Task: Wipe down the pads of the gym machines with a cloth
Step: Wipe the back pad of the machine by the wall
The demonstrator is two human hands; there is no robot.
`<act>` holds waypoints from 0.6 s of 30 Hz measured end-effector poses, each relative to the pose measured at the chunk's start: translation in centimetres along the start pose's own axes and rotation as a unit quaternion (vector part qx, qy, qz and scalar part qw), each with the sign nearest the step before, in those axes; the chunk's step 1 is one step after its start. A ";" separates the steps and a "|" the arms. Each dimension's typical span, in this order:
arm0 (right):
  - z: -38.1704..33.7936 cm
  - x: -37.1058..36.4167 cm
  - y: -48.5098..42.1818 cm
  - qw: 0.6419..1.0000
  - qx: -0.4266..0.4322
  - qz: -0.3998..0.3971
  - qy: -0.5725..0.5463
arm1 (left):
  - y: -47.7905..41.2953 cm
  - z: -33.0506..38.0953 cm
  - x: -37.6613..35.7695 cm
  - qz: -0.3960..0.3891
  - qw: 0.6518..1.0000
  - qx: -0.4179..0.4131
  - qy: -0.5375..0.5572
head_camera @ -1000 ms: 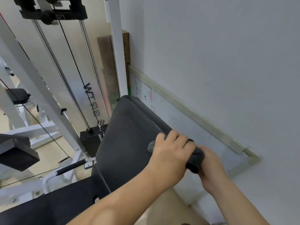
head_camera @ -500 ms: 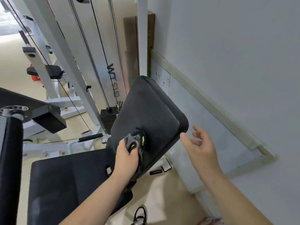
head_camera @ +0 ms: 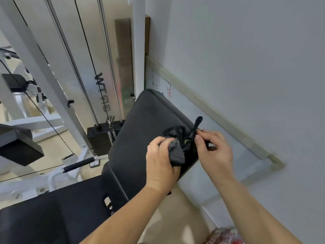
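Bunching the cloth [head_camera: 177, 147] between my left hand [head_camera: 161, 162] and right hand [head_camera: 215, 152], both gripping it, over the back pad [head_camera: 140, 131]; seat pad [head_camera: 52, 213] at seven o'clock is probably awaiting wiping.

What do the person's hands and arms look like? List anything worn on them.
Both arms are bare as far as the view shows: no sleeves reach the forearms. The left hand and right hand wear no gloves, and no rings, watch or wristband show. The nails look short and unpainted.
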State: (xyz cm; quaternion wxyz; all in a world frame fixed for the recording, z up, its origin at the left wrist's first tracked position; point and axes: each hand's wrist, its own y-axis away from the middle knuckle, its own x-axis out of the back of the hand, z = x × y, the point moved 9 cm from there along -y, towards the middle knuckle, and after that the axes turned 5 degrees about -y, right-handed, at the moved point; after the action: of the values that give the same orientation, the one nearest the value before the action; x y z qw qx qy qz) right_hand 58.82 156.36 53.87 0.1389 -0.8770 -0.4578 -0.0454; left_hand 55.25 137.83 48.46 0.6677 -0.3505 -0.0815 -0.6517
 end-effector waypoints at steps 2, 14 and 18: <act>-0.2 0.1 0.4 1.000 0.000 0.024 -0.004 | 2.4 -4.1 -0.5 -0.011 1.000 0.008 -0.021; -3.3 -1.6 -0.7 0.958 0.069 0.002 0.277 | -4.9 -6.8 2.1 0.011 0.955 0.269 0.123; -6.2 -5.8 -3.1 0.942 0.120 -0.066 0.306 | -7.2 -0.8 2.6 0.008 0.999 0.033 0.024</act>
State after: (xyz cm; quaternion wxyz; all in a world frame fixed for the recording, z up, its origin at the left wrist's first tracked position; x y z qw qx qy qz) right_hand 53.17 151.68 59.23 0.3733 -0.7652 -0.4524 -0.2654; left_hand 48.63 135.92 51.94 0.6862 -0.3132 -0.0845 -0.6511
